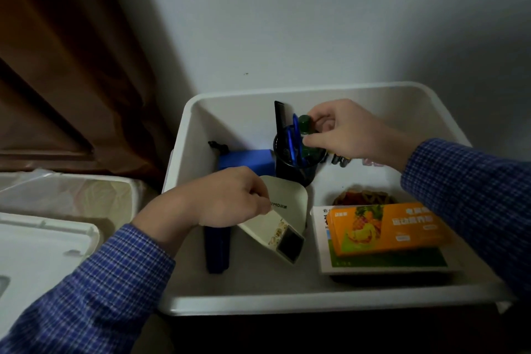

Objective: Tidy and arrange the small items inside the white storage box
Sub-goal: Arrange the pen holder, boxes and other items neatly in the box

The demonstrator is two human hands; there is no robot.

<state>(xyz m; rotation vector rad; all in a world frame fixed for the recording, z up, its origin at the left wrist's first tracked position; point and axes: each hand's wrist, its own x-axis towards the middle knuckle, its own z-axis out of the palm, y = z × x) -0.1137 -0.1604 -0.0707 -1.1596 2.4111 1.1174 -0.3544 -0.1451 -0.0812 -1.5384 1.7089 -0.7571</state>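
Note:
The white storage box (316,303) fills the middle of the head view. At its back stands a black pen holder (294,171) with a black comb (281,116) and blue pens (293,142). My right hand (347,131) pinches a small dark green bottle (307,135) at the holder's mouth. My left hand (227,198) grips the top edge of a cream-white device (283,220), tilted on the box floor. A blue block (247,159) lies behind my left hand. An orange packet (385,228) rests on a white and green booklet (382,261) at the right.
A dark blue flat object (217,250) lies below my left hand. A woven basket (363,198) shows behind the orange packet, and several batteries (340,159) lie by the holder. A white lid (37,247) and a lined bin (71,195) stand left of the box. Brown curtain behind.

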